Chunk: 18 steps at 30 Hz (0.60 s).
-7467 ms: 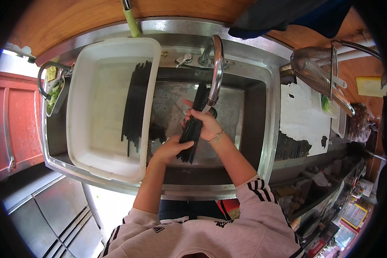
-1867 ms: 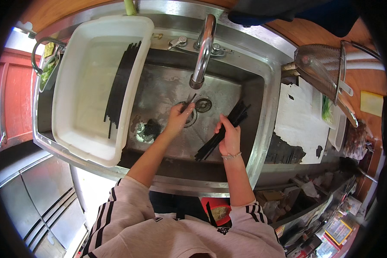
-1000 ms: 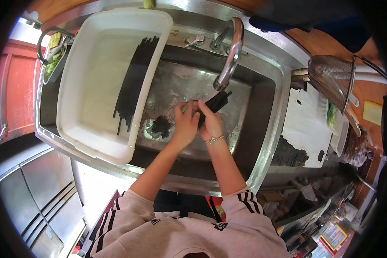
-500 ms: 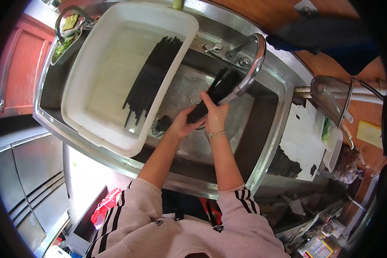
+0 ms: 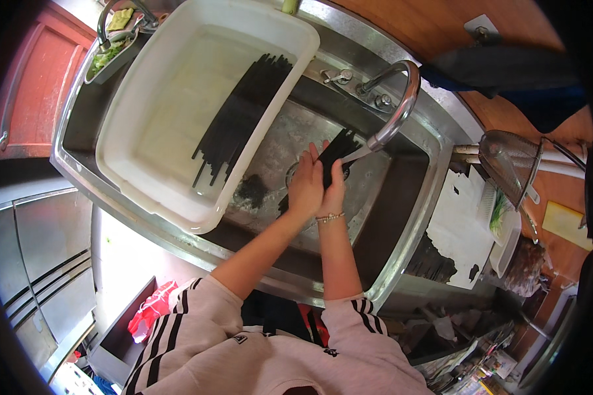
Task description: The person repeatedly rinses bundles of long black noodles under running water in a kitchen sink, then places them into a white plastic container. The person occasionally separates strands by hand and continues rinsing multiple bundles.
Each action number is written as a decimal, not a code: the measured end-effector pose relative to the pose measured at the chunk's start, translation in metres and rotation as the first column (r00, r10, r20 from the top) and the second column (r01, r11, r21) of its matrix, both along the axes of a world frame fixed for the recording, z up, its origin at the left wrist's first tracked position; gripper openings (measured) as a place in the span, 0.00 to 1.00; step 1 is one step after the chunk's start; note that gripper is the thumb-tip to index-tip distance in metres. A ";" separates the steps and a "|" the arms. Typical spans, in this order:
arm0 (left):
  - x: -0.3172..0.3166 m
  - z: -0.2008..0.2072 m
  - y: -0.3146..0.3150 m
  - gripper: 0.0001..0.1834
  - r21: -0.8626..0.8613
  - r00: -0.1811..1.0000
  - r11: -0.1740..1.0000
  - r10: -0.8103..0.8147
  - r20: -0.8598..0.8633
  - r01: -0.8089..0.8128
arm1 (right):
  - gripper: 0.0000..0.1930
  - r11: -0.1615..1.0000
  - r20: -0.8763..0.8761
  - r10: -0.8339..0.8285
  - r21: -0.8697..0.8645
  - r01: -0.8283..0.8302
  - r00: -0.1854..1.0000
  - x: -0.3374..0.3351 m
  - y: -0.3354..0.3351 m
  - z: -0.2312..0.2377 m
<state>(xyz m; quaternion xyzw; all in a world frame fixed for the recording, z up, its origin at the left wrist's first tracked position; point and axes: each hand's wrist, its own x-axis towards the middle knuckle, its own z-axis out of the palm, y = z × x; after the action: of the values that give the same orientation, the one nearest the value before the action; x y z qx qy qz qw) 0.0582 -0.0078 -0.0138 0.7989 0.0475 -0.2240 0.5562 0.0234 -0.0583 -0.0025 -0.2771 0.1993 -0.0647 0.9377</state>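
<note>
Over the steel sink, a bundle of black chopsticks [image 5: 340,150] lies slanted between my palms. My left hand [image 5: 306,185] presses on it from the left with fingers laid along it. My right hand [image 5: 334,189] cups it from the right, its thumb up against the sticks. The far ends sit under the mouth of the curved faucet [image 5: 405,108], where a pale stream of water seems to fall on them. The near ends poke out below my left hand. More black chopsticks [image 5: 244,115] lie side by side in shallow water in a white tub [image 5: 207,220] to the left.
The steel sink [image 5: 369,224] surrounds my hands, with a dark clump [image 5: 250,191] on its floor. Faucet handles [image 5: 339,76] stand at the back. On the right are a wire strainer [image 5: 507,161] and a worn white board [image 5: 461,217]. A small greens-filled basket [image 5: 109,59] sits far left.
My hands have shifted their grip, the left sliding up alongside the right with fingers flatter on the bundle. The chopsticks sit slightly lower under the faucet. The whole view has shifted a little.
</note>
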 end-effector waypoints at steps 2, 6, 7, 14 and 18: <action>-0.003 0.001 -0.001 0.32 0.083 0.990 0.996 -0.043 0.131 0.033 | 0.31 1.000 0.004 0.007 -0.012 -0.007 1.000 0.002 -0.003 -0.002; 0.000 0.008 -0.009 0.31 -0.111 0.998 0.993 0.041 0.057 -0.035 | 0.37 0.998 0.001 -0.056 0.001 0.056 0.998 0.001 -0.011 -0.003; 0.000 0.012 -0.012 0.32 -0.189 1.000 0.982 0.013 -0.001 -0.013 | 0.39 0.999 0.092 -0.025 0.026 0.022 0.995 0.003 -0.015 -0.004; -0.013 0.028 -0.016 0.33 0.068 0.977 0.995 -0.090 0.195 0.078 | 0.39 0.955 -0.038 -0.212 0.203 0.215 0.977 0.002 -0.022 -0.022; -0.009 0.029 -0.011 0.33 0.176 0.887 0.984 -0.105 0.450 0.027 | 0.32 0.977 0.150 -0.091 0.207 0.059 0.984 -0.003 -0.014 -0.028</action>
<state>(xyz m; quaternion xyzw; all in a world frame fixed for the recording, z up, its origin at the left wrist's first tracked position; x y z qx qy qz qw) 0.0496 -0.0190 0.0156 0.8735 -0.0934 -0.0438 0.4757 0.0202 -0.0727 -0.0306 -0.1667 0.1397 -0.1013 0.9708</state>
